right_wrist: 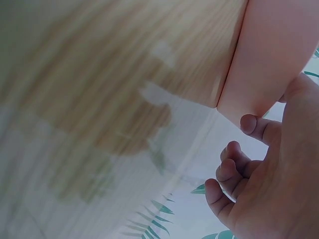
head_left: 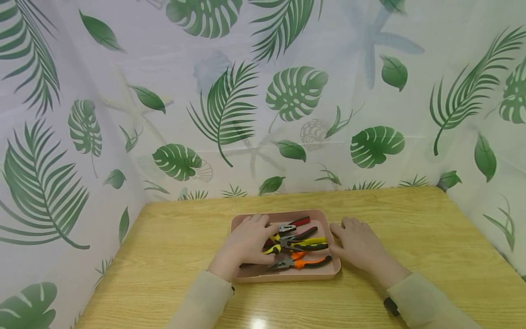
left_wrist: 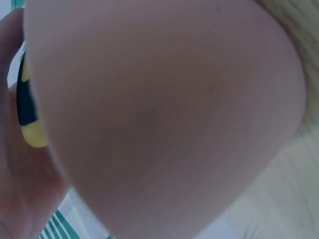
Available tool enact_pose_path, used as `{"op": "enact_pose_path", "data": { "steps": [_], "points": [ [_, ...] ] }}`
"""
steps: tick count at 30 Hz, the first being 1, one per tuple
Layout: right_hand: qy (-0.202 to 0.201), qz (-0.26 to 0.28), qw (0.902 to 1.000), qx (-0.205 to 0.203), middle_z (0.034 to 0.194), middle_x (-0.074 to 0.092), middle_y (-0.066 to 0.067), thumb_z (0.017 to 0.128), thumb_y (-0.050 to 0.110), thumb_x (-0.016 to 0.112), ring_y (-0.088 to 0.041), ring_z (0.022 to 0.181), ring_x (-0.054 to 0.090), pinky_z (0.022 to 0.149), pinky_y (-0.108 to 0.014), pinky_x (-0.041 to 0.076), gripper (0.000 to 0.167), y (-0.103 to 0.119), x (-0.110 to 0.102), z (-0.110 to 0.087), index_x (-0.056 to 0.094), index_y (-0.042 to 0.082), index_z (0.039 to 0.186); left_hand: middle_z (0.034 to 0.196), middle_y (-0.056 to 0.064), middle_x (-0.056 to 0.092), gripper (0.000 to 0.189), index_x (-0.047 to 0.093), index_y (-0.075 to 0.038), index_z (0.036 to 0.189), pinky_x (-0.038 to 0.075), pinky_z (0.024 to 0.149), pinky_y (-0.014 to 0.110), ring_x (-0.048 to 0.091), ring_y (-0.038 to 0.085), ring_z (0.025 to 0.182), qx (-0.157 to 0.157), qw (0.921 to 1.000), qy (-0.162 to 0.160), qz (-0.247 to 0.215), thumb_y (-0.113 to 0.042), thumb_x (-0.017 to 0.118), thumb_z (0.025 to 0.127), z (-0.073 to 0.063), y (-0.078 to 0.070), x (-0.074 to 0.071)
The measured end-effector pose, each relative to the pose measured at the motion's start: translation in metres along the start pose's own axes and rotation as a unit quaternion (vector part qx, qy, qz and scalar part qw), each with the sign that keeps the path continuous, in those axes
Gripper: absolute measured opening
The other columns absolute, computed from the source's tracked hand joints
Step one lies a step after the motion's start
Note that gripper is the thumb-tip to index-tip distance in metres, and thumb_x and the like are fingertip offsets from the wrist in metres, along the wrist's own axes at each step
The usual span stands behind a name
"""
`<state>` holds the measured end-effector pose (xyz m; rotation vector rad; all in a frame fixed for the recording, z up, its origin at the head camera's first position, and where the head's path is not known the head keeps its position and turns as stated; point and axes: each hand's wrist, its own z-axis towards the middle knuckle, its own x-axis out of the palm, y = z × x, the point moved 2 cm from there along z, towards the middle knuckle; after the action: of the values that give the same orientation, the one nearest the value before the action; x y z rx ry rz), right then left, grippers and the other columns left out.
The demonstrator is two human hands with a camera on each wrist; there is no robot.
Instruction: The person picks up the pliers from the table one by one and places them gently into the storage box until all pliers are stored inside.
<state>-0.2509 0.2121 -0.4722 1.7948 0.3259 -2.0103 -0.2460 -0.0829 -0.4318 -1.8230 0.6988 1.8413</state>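
A pink rectangular tray (head_left: 287, 277) holds several pliers. My left hand (head_left: 248, 242) reaches over its left part, thumb and index finger spread apart on either side of black-and-yellow handles (head_left: 273, 249). A similar handle (left_wrist: 31, 107) shows beside my palm and fingers in the left wrist view; the large blurred base of the thumb hides most of it. My right hand (head_left: 359, 240) holds the tray's right edge with thumb and index finger. In the right wrist view its other fingers (right_wrist: 229, 172) curl loosely beside the tray's outer wall (right_wrist: 259, 64).
Orange-and-black needle-nose pliers (head_left: 302, 263) lie nearest the tray's front. Behind them are yellow-and-black pliers (head_left: 310, 246) and red-handled pliers (head_left: 302, 222). The tray rests on a wooden table (head_left: 176, 256), with a leaf-print cloth (head_left: 287, 151) hanging behind and at both sides.
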Motion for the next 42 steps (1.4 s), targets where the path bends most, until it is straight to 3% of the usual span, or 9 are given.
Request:
{"op": "enact_pose_path", "data": {
  "steps": [16, 24, 31, 37, 42],
  "points": [
    [0.002, -0.008, 1.0000, 0.003, 0.087, 0.049, -0.005, 0.093, 0.038, 0.069, -0.020, 0.078, 0.042, 0.066, -0.035, 0.033, 0.027, 0.001, 0.001, 0.000, 0.066, 0.016, 0.107, 0.118, -0.001, 0.058, 0.058, 0.064, -0.025, 0.135, 0.045, 0.108, 0.042, 0.053, 0.019, 0.111, 0.002, 0.9998, 0.011, 0.014, -0.054, 0.079, 0.086, 0.009, -0.009, 0.000],
    [0.000, -0.008, 1.0000, 0.002, 0.087, 0.049, -0.004, 0.093, 0.039, 0.069, -0.020, 0.078, 0.042, 0.065, -0.035, 0.033, 0.027, -0.001, 0.002, 0.000, 0.065, 0.016, 0.106, 0.114, -0.003, 0.057, 0.055, 0.063, -0.025, 0.129, 0.048, 0.103, 0.040, 0.054, 0.018, 0.109, 0.006, 0.9997, 0.010, 0.022, -0.056, 0.080, 0.087, 0.009, -0.009, 0.002],
    [-0.001, -0.007, 1.0000, 0.000, 0.086, 0.048, -0.004, 0.092, 0.039, 0.070, -0.019, 0.078, 0.042, 0.065, -0.035, 0.033, 0.025, 0.000, 0.002, 0.000, 0.064, 0.017, 0.103, 0.113, -0.003, 0.058, 0.050, 0.063, -0.025, 0.129, 0.049, 0.095, 0.036, 0.055, 0.017, 0.108, -0.006, 1.0000, 0.006, 0.001, -0.054, 0.079, 0.091, 0.008, -0.008, 0.004],
    [0.002, -0.006, 1.0000, 0.000, 0.087, 0.049, -0.004, 0.094, 0.039, 0.069, -0.019, 0.078, 0.042, 0.065, -0.034, 0.033, 0.026, 0.000, 0.001, -0.001, 0.065, 0.017, 0.106, 0.118, -0.003, 0.060, 0.049, 0.064, -0.025, 0.130, 0.049, 0.101, 0.038, 0.057, 0.018, 0.111, -0.010, 0.9999, 0.013, -0.001, -0.054, 0.078, 0.092, 0.007, -0.007, 0.004],
    [0.003, -0.005, 1.0000, -0.001, 0.087, 0.050, -0.004, 0.094, 0.039, 0.069, -0.019, 0.078, 0.042, 0.065, -0.034, 0.033, 0.026, 0.000, 0.000, -0.001, 0.066, 0.016, 0.107, 0.116, -0.003, 0.059, 0.048, 0.064, -0.026, 0.131, 0.048, 0.099, 0.037, 0.055, 0.017, 0.109, -0.009, 0.9999, 0.013, -0.001, -0.054, 0.075, 0.094, 0.006, -0.005, 0.008]
  ]
}}
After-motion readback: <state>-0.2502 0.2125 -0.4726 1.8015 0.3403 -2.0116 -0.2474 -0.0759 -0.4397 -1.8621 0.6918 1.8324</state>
